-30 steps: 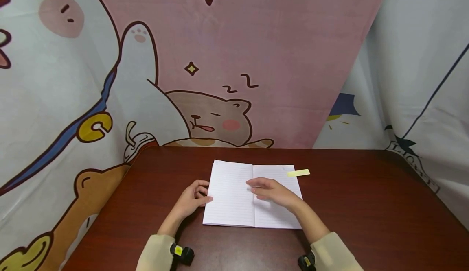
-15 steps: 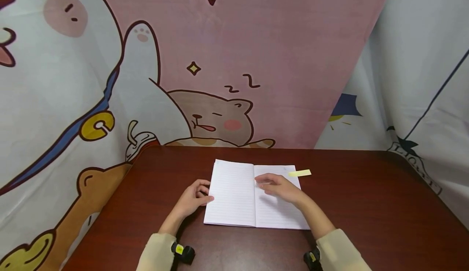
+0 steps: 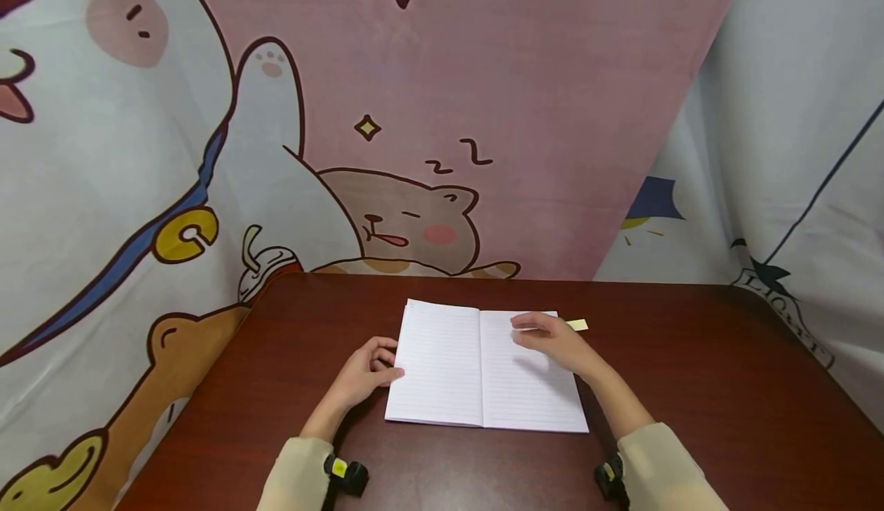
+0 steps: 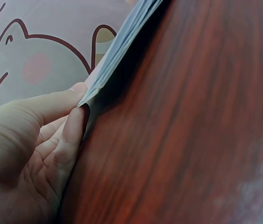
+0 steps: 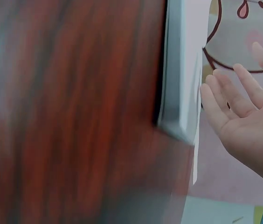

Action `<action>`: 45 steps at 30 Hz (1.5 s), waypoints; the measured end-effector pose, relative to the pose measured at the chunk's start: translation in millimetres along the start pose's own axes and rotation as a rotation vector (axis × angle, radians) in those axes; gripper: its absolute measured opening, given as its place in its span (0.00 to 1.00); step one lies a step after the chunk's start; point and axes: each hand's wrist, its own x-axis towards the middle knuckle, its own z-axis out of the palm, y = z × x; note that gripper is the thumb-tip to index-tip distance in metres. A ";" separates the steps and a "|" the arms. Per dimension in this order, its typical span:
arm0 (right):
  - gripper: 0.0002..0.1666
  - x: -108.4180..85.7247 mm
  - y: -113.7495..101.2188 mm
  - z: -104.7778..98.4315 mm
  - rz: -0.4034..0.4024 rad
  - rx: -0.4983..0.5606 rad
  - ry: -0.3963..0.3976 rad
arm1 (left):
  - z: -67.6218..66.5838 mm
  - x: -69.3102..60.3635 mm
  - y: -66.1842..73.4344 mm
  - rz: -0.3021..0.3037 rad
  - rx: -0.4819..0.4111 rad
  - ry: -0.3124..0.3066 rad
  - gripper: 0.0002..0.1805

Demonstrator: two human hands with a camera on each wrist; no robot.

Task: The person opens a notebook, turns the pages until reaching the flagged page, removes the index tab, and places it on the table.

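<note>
An open notebook (image 3: 438,365) with ruled white pages lies on the brown table. My left hand (image 3: 361,374) holds its left edge; in the left wrist view the thumb is on top and a finger lies underneath the page stack (image 4: 115,53). Over the upper part of the right page is my right hand (image 3: 558,344), its fingers loosely extended and holding nothing. A pale yellow paper strip (image 3: 577,325) sticks out past the right page's top corner, partly hidden by that hand. The right wrist view shows the spread right hand (image 5: 248,112) beside the notebook's edge (image 5: 180,93).
The dark red-brown wooden table (image 3: 704,388) extends around the notebook. Behind it hangs a pink and white cloth (image 3: 566,112) printed with cartoon animals. A white curtain (image 3: 808,150) borders the right side.
My right hand has moved rightward across the right page, from near the centre fold to near the yellow strip, now covering part of it. The left hand stays at the left edge.
</note>
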 end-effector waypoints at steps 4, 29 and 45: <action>0.25 -2.1 7.7 -11.8 -0.026 -0.069 0.063 | 0.0 0.4 0.4 0.002 0.005 0.000 0.25; 0.24 -0.7 37.0 -46.9 0.167 -0.350 0.146 | 0.1 2.4 1.4 0.005 0.019 0.006 0.25; 0.16 3.3 42.8 -45.2 0.190 -0.318 0.127 | 0.4 -1.5 1.2 0.001 0.024 0.015 0.26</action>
